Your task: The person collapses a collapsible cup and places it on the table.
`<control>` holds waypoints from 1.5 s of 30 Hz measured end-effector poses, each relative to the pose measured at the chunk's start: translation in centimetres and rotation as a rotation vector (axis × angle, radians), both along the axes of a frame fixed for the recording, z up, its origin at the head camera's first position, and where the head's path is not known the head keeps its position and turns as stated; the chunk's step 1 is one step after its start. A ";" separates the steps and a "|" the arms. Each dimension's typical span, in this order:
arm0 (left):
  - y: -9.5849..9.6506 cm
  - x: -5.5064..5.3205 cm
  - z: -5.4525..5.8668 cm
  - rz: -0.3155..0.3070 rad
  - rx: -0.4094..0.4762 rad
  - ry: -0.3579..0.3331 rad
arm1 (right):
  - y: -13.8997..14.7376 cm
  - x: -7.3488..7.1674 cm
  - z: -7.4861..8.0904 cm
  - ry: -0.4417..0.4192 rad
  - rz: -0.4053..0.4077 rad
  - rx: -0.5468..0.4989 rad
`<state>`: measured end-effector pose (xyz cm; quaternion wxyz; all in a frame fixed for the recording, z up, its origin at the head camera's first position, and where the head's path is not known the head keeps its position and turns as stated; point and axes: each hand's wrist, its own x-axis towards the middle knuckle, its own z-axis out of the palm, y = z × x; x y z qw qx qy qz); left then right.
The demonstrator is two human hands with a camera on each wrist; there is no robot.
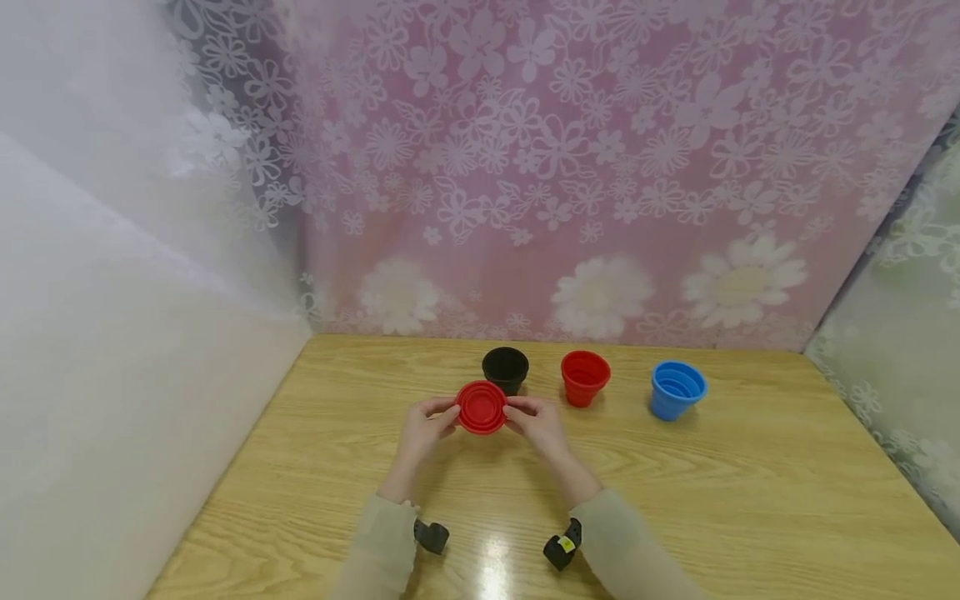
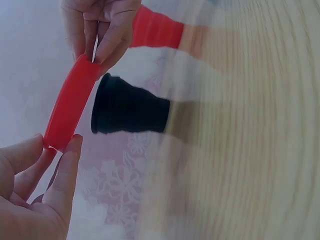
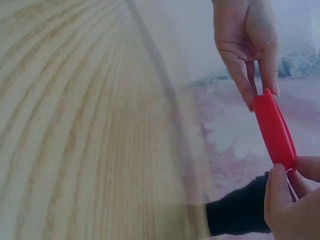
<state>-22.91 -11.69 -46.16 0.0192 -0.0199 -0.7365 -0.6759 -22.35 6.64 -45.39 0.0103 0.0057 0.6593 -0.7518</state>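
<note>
The round, red, ring-ridged folding cup (image 1: 481, 408), seemingly silicone and squashed to a shallow disc, is held up off the wood-grained yellow table (image 1: 300, 483), between both hands and near the table's far side. It should be light, with a soft, springy body that gives under a squeeze and a somewhat firmer rim; it looks neither fragile nor very slippery, though a smooth rim could slide if pinched loosely. The best hold is at opposite points of that rim, as here: the left hand (image 1: 424, 427) pinches it at nine o'clock and the right hand (image 1: 542, 427) at three o'clock, each with thumb and fingers brought together to the thin edge, the palms clear of it. Being round, the disc has no long axis across its face; its breadth runs from hand to hand, and its short axis passes through the concentric rings. That hollow, ringed face points up and back toward the wearer's head, while both wrist views show it nearly edge-on. Seen from the head, a black tapered cup (image 1: 504, 367) stands apart from it at one o'clock, partly covered, a red tapered cup (image 1: 585, 379) at half past two, and a blue stepped cup (image 1: 677, 390) close to three.
</note>
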 end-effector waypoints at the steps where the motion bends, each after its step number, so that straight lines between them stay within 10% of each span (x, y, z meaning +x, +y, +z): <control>1: -0.3 -0.1 -0.1 0.009 -0.006 -0.004 | -0.4 0.1 0.3 -0.006 0.004 0.007; 15: -3.4 -2.1 -1.6 0.073 -0.150 -0.029 | -3.7 -5.0 -6.2 0.130 -0.015 0.164; 27: -5.4 -4.7 -2.9 0.146 -0.186 -0.109 | -6.7 -5.0 -3.5 -0.040 -0.001 0.299; 45: -5.1 -6.3 -2.2 0.156 -0.176 -0.144 | -7.7 -6.4 -3.2 -0.069 0.067 0.237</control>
